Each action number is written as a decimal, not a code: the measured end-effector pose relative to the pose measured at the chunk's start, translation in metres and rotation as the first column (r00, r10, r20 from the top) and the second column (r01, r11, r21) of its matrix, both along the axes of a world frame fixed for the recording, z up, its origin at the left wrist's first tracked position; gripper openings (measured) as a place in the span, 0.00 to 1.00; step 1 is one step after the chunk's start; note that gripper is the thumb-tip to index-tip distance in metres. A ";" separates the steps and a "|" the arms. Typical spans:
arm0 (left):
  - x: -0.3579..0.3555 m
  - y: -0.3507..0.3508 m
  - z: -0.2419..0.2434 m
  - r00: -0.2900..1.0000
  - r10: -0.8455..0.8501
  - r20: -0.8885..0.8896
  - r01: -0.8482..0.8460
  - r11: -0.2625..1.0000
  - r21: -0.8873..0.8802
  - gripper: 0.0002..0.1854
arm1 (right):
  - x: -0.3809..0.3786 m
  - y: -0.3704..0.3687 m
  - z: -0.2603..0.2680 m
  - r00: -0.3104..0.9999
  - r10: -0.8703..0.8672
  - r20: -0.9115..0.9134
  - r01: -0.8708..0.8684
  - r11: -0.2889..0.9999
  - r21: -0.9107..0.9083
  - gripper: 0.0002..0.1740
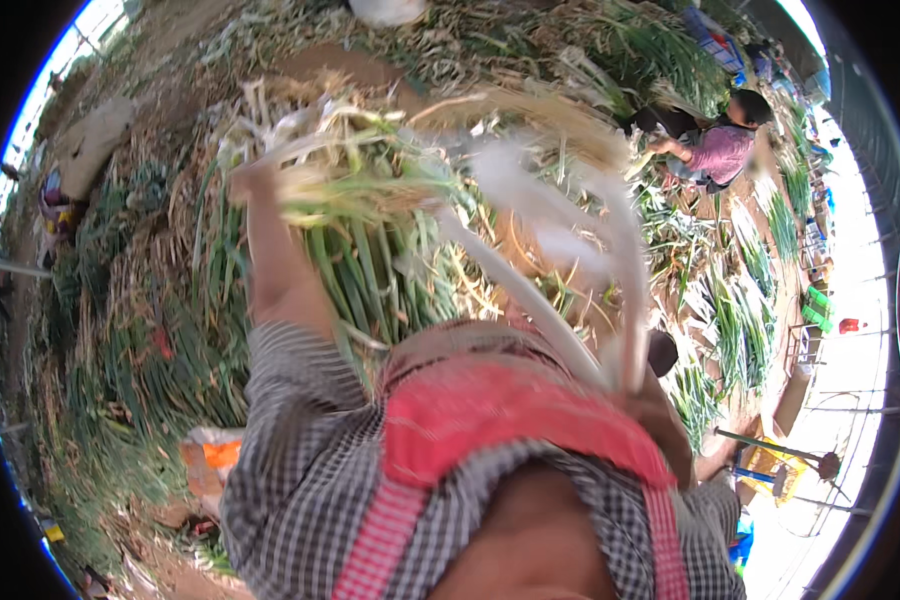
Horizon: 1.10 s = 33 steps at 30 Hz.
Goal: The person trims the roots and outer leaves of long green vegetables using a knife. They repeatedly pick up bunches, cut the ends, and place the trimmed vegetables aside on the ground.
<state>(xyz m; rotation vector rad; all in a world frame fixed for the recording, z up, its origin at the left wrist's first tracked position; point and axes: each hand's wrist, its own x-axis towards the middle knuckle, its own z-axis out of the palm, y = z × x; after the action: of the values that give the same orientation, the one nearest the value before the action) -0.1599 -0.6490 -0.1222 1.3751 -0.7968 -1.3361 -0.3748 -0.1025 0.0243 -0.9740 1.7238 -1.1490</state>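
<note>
At the end of my raised left arm, my left hand (255, 178) is blurred by motion and closed on pale, yellowish-green leek or spring onion leaves (330, 191) that streak to the right. Low on the right, close to the red apron (480, 420), my right hand (649, 416) is partly blurred around the lower ends of long white stalks (525, 289). These fan upward and are smeared by motion; its fingers are hard to make out. Beneath my left forearm lies a thick pile of green leaves (375, 270).
A person (720, 146) in a pinkish top crouches at the upper right, handling stalks. Bunches of green onions (742, 330) lie in rows on the right. Leafy heaps (157, 360) cover the left. A green crate (817, 309) and a yellow crate (772, 472) stand at the right.
</note>
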 end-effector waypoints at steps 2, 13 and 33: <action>0.062 -0.059 0.021 0.981 0.062 0.185 -0.021 0.977 -0.214 0.24 | -0.010 0.013 0.003 0.997 -0.077 -0.031 0.075 0.994 -0.081 0.40; -0.192 0.251 0.032 0.491 -0.698 -0.521 0.744 0.647 -0.165 0.31 | -0.098 -0.005 -0.026 0.841 -0.225 0.492 0.218 0.973 0.073 0.26; -0.239 0.265 0.023 0.269 -0.879 -0.393 0.946 0.318 -0.064 0.11 | -0.146 0.036 -0.054 0.843 -0.291 0.452 0.259 0.957 0.133 0.28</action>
<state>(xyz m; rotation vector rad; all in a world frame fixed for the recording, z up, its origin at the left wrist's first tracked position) -0.3986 -0.3835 -0.0995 0.6151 -1.3313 -2.5736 -0.5209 -0.0669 -0.0301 -0.3604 1.5152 -1.3681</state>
